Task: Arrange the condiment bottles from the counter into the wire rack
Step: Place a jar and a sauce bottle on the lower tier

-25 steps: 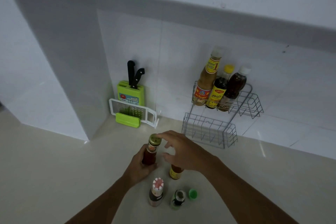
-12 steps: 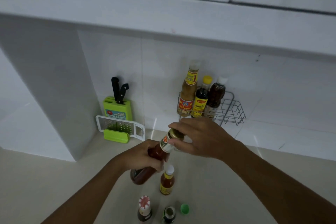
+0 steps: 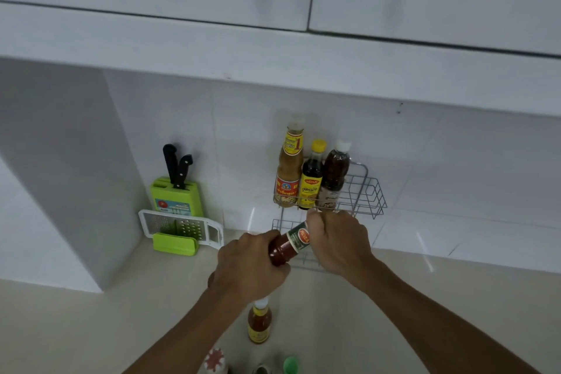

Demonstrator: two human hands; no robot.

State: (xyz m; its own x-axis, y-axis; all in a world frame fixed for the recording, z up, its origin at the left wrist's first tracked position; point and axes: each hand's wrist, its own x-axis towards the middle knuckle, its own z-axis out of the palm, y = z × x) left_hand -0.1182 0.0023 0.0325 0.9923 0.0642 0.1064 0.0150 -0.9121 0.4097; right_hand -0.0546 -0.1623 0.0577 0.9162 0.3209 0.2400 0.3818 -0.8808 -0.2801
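1. Two bare hands meet on one red sauce bottle (image 3: 288,247) in the head view, held tilted in the air just in front of the wire rack (image 3: 368,191), its top end pointing up and to the right.
2. The left hand (image 3: 249,267) wraps its fingers around the bottle's lower body; the right hand (image 3: 335,240) closes over the neck and cap end, so the cap is hidden.
3. The rack stands against the white tiled wall. Its upper tier carries three upright bottles side by side: a tall amber sauce bottle (image 3: 288,167) at the left, a dark bottle with a yellow cap (image 3: 312,176) in the middle, and a dark brown bottle with a white cap (image 3: 334,174) at the right. The right part of that tier is bare wire.
4. The lower tier (image 3: 280,225) sits mostly behind the hands.
5. On the counter (image 3: 91,328), below the hands, a small orange sauce bottle with a yellow label (image 3: 259,325) stands upright. At the bottom edge a red-and-white cap (image 3: 215,360), a green cap (image 3: 291,364) and another bottle top between them are partly cut off.
6. To the left, a green knife block (image 3: 176,194) holds two black-handled knives, with a white grater (image 3: 182,226) propped in front of it.
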